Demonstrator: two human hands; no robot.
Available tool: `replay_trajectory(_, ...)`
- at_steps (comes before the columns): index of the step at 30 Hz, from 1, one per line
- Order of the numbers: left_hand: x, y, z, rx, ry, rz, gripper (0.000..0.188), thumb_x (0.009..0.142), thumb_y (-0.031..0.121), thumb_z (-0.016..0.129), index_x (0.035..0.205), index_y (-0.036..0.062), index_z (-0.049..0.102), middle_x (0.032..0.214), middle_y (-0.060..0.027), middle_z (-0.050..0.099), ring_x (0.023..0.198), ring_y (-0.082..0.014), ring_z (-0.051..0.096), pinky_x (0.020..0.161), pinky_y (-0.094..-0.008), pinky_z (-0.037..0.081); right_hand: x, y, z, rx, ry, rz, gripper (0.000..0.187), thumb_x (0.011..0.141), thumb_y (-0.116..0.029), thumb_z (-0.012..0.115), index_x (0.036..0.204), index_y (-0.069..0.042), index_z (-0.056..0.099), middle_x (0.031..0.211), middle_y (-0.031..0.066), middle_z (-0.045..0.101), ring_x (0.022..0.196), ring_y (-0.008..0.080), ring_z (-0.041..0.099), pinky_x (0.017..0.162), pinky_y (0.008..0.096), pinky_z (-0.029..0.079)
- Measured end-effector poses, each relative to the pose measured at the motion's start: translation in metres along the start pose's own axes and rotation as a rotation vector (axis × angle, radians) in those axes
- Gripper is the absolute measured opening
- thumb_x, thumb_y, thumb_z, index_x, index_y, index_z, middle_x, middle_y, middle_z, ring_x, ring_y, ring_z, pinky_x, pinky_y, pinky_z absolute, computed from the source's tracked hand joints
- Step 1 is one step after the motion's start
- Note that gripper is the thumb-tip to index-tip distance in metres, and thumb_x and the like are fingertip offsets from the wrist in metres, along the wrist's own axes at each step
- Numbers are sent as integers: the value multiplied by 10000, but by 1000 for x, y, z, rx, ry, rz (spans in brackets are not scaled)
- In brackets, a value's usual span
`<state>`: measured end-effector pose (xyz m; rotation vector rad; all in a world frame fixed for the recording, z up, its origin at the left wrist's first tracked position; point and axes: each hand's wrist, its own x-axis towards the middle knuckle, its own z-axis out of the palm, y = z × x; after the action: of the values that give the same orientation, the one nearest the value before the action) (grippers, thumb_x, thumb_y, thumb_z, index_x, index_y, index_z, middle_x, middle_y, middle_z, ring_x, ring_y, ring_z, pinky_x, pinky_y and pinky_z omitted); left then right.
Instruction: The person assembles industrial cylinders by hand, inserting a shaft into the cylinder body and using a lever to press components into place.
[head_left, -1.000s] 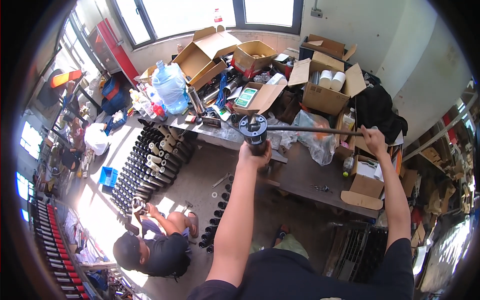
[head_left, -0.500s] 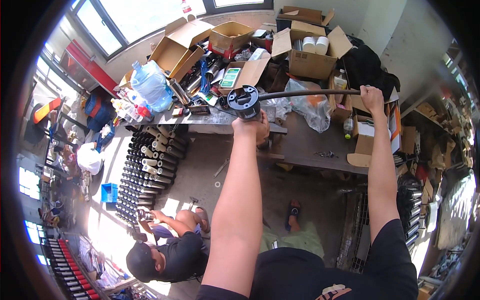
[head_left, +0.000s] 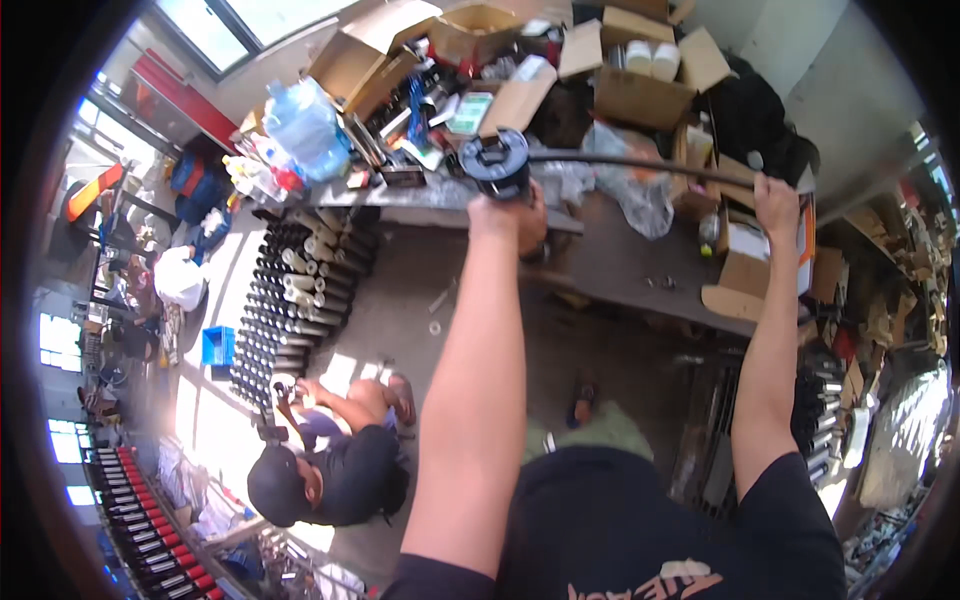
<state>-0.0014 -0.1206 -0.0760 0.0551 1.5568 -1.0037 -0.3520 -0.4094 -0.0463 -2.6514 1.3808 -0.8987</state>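
In front of me, over the bench edge, is a black cylindrical part (head_left: 497,168) with a round, notched top face. My left hand (head_left: 512,215) is closed around its lower side, the fingers partly hidden behind the part. A long dark bar (head_left: 645,163) runs from beside the cylinder out to the right. My right hand (head_left: 777,207) is closed in a fist around the bar's far right end. How the bar meets the cylinder cannot be made out.
The cluttered workbench (head_left: 640,250) carries open cardboard boxes (head_left: 640,95), a large clear plastic jug (head_left: 305,130) and plastic bags. Rows of black cylinders (head_left: 290,290) stand on the floor. A co-worker (head_left: 340,480) crouches at lower left near a blue crate (head_left: 217,346).
My view has shifted and blurred slightly. The bar's right end and my right hand sit a little further right and lower; both hands keep their grips.
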Motion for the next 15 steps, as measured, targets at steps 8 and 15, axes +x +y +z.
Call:
replay_trajectory(8,34,-19,-37,349,-713,231,357,807,288,722,951,-22,619,1026,-182,615,887,-313,634,718,-412,604,52,114,49,27,-59,-21,530,926,-450,488,743,-7,713,764,263,652,776,449,658,731,509,519)
replay_trajectory(15,-16,-81,-183,819,-1342,387,609,874,416,603,1248,-46,469,1109,-153,535,857,-248,568,729,-375,522,-239,111,138,374,-91,148,815,995,-645,311,719,19,694,714,273,657,754,458,655,795,511,485)
